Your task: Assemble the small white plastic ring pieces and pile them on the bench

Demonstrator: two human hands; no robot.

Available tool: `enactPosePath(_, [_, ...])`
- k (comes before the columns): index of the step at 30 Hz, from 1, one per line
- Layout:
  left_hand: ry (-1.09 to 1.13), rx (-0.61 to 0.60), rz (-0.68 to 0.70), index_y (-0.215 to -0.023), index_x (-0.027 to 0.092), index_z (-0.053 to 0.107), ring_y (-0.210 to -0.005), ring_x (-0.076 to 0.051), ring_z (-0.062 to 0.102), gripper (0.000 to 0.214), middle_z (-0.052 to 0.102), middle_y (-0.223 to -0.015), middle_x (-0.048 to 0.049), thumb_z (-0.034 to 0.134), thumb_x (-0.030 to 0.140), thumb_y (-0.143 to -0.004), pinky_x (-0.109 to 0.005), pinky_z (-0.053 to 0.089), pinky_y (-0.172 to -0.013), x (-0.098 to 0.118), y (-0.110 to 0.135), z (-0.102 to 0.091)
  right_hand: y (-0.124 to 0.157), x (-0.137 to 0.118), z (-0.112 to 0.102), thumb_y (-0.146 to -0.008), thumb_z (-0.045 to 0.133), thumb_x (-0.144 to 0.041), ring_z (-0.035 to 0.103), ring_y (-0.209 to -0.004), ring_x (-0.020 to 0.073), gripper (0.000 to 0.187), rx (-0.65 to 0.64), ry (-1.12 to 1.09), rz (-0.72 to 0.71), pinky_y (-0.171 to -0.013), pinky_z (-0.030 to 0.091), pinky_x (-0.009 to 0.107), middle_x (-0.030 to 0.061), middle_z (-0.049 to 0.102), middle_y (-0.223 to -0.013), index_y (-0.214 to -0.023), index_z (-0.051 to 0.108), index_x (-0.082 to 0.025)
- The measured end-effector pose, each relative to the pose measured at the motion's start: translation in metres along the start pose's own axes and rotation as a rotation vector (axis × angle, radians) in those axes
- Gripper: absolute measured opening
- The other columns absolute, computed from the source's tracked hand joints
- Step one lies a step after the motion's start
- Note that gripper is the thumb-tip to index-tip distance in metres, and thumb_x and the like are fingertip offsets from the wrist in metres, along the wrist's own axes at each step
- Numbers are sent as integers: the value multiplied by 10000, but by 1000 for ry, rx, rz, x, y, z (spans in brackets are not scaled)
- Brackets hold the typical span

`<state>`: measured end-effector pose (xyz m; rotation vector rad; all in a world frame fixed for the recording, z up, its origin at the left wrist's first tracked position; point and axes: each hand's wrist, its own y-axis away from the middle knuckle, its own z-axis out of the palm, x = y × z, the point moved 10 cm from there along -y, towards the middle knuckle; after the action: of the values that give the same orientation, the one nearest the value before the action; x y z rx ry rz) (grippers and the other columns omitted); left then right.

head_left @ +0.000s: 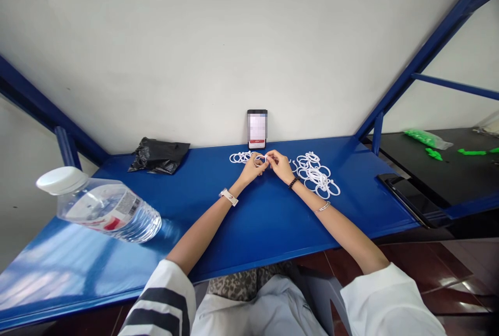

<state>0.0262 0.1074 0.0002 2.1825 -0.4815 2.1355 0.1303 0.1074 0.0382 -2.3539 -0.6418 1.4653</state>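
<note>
Both my hands meet near the back of the blue table (249, 222), pinching one white plastic ring (260, 158) between them. My left hand (254, 166) grips the ring's left side, fingers closed. My right hand (279, 165) holds its right side, fingers closed too. A small pile of white rings (240, 157) lies just left of my hands. A bigger heap of white rings (316, 175) lies to the right, beside my right wrist.
A phone (257, 129) leans upright against the wall behind my hands. A black plastic bag (159, 155) lies at the back left. A clear water bottle (102, 207) stands near left. Another phone (413, 198) rests at the right edge; green parts (433, 153) lie on a dark shelf.
</note>
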Motion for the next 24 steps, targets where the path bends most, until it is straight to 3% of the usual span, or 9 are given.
enactPosePath(4, [11,4,-2,-1036,169,479,-448,-62,490,466,539,-582,69,653,514,-776,-180,366,-439,-1,0,-1,1,6,-3,-890,500,-489,538,-509,133,284,27,-91,67,-542,440,275,10,632,-711,-876,557,-211])
enactPosePath(10, [39,0,-11,-1006,171,480,-417,-60,469,446,522,-544,74,599,556,-815,-180,352,-423,-3,-2,0,1,6,1,-860,521,-576,508,-495,115,359,-7,-221,107,-529,414,268,-23,586,-651,-872,558,-219])
enactPosePath(19, [93,2,-62,-767,168,492,-410,-71,474,482,526,-533,29,462,639,-861,-200,370,-424,-1,-1,0,1,24,15,-802,585,-606,526,-499,114,398,-101,-488,249,-506,391,254,-22,609,-610,-855,595,-212])
enactPosePath(24, [71,-32,-64,-650,152,525,-436,-81,486,604,520,-527,-4,300,648,-913,-210,381,-450,0,1,3,3,23,18,-779,627,-594,532,-516,112,388,-133,-518,286,-505,393,247,-27,618,-618,-872,606,-217])
